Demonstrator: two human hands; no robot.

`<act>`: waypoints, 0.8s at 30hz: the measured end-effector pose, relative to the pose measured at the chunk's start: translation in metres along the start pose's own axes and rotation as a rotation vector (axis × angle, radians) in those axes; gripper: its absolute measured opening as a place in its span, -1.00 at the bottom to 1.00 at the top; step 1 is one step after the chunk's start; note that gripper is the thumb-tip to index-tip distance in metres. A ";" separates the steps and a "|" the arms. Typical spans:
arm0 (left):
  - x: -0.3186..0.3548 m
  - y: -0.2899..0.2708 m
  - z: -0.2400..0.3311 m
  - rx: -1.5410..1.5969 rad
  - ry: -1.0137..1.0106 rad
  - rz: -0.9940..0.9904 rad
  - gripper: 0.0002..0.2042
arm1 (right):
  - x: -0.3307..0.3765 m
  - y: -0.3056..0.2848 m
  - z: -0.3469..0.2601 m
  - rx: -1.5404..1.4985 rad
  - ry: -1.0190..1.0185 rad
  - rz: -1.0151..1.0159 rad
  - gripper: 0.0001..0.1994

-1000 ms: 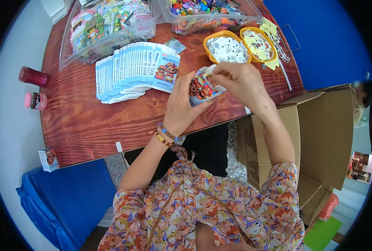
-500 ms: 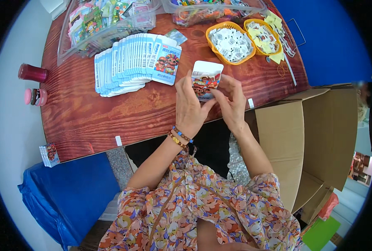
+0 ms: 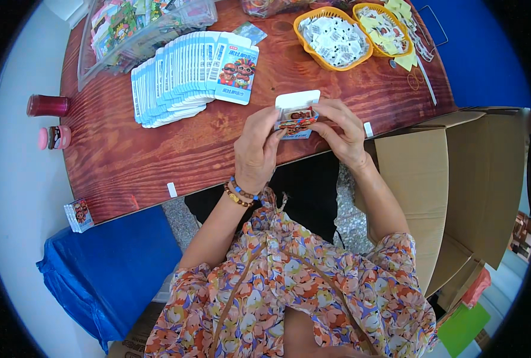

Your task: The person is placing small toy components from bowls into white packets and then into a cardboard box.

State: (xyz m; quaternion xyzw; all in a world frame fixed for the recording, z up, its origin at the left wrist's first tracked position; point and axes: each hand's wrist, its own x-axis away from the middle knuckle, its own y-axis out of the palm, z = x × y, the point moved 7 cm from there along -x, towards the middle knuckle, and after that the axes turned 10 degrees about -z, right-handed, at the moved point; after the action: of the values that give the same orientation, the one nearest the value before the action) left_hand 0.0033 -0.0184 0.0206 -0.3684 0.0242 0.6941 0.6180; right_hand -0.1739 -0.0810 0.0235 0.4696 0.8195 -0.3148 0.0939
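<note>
A small printed box (image 3: pixel 295 117) is gripped between both hands at upper centre (white flap raised). The left hand (image 3: pixel 257 150) and the right hand (image 3: pixel 342 132) are closed on its opposite ends, so its long axis runs left to right.

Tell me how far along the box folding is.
Done: one small printed box stands made up at the table's near-left edge; whether more lie in the open cardboard carton cannot be seen. In hand: left hand and right hand hold a small carton between them, its white flap open. Left: a long fanned row of flat blue cartons waits unfolded.
</note>
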 end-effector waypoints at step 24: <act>-0.004 -0.007 -0.004 0.096 0.003 -0.261 -0.57 | -0.012 -0.003 -0.037 0.286 -0.006 -0.224 -0.56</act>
State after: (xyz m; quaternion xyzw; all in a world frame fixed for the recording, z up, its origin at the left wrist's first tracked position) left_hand 0.0113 -0.0216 0.0228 -0.3395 0.0101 0.6051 0.7201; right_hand -0.1645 -0.0684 0.0587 0.3831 0.8131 -0.4381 -0.0070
